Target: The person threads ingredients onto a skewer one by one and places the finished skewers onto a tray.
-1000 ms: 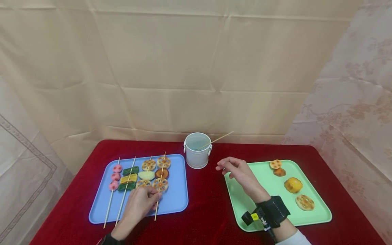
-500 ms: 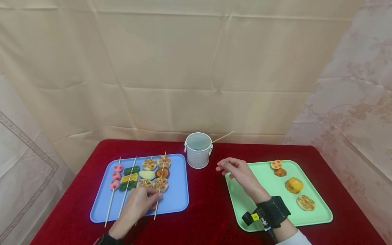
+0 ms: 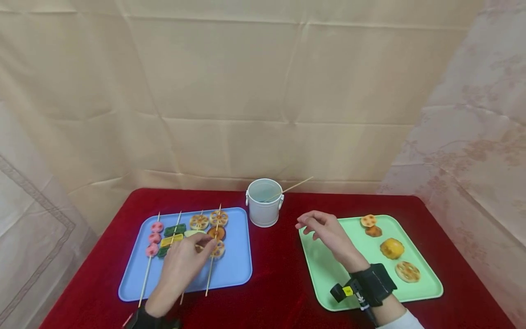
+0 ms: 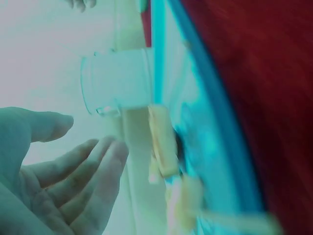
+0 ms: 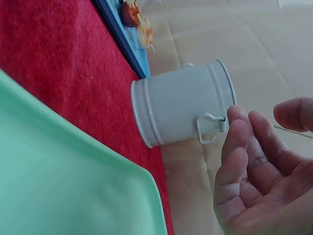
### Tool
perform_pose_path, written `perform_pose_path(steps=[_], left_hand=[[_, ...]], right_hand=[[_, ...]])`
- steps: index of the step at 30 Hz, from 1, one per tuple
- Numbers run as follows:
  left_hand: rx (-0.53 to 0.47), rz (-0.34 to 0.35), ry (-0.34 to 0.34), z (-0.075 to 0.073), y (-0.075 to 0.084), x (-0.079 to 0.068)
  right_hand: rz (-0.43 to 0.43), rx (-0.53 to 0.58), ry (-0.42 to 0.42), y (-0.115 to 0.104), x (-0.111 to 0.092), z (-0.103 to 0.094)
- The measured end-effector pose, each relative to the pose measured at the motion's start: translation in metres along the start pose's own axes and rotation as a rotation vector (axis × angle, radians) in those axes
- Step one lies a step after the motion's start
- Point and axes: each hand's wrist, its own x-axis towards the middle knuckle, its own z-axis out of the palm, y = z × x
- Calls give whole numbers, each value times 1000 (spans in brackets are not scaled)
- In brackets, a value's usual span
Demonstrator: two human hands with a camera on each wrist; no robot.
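Observation:
My left hand (image 3: 185, 262) hovers over the blue tray (image 3: 238, 269) at the head view's left, near the rightmost skewer. Its thumb and fingers stand apart with nothing between them in the left wrist view. That skewer carries lotus root slices (image 3: 219, 218) and a brown round piece (image 3: 216, 233). Beside it lies a skewer with a lotus root slice (image 3: 199, 222), partly hidden by the hand. Further left are a green-and-yellow skewer (image 3: 171, 240) and one with pink balls (image 3: 152, 249). My right hand (image 3: 326, 233), fingers loosely bent and holding nothing, is above the green tray's (image 3: 357, 260) left edge.
A white bucket (image 3: 264, 210) stands between the trays towards the back, with a thin stick (image 3: 302, 182) leaning out. On the green tray lie a lotus root slice (image 3: 408, 272), a yellow lump (image 3: 392, 248) and two small brownish pieces (image 3: 373, 231). Red cloth covers the table.
My left hand has let go of the rightmost skewer's stick and risen slightly forward, away from it. My right hand has shifted slightly right.

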Motion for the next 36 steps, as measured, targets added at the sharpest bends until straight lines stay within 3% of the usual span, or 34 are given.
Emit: perform_pose_path(steps=[7, 13, 17, 26, 36], left_hand=[[-134, 17, 24, 11, 33, 12], [-225, 64, 9, 24, 52, 13], [-250, 83, 4, 31, 57, 13], [-243, 50, -36, 40, 59, 11], [-216, 64, -19, 40, 59, 10]], right_hand=[[-32, -71, 50, -9, 3, -6], [-106, -157, 169, -21, 16, -7], [-155, -187, 225, -33, 26, -4], [-245, -173, 308, -44, 51, 6], [-272, -189, 379, -46, 52, 8]])
